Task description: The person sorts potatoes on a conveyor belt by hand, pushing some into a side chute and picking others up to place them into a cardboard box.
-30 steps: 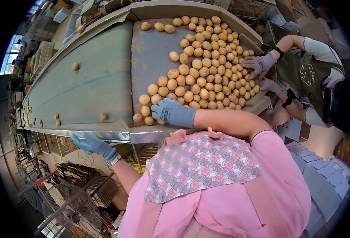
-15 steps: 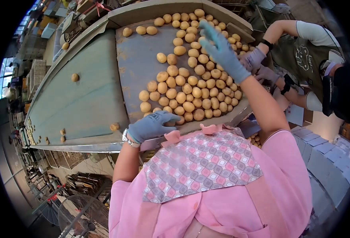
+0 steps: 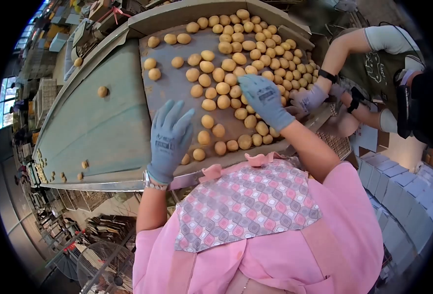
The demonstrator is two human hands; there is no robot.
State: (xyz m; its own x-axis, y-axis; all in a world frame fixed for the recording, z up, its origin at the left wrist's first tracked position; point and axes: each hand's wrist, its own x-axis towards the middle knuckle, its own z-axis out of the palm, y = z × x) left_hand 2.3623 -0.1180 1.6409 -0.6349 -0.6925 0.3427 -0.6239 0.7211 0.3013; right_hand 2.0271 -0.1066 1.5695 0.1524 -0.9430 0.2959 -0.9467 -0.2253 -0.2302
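Many round, yellow-brown potatoes (image 3: 223,102) lie on the grey sorting table (image 3: 170,81) in front of me. My left hand (image 3: 167,139), in a blue-grey glove, is raised at the table's near left side with its fingers spread and nothing in it. A few potatoes sit just right of it, one partly behind the palm. Gloved the same way, my right hand (image 3: 266,98) lies palm down over the middle of the potatoes, fingers stretched out and touching some of them. What is beneath its palm is hidden.
A green conveyor belt (image 3: 96,122) joins the table on the left, carrying a few scattered potatoes. At the right a co-worker's gloved hand (image 3: 308,99) is close to the potatoes. Raised side boards (image 3: 192,11) edge the table. Grey-white boxes (image 3: 393,183) stand at lower right.
My right hand has come from the far side back toward me, into the middle of the potatoes. My left hand has lifted off the near edge, fingers spread. Many potatoes have shifted away from me.
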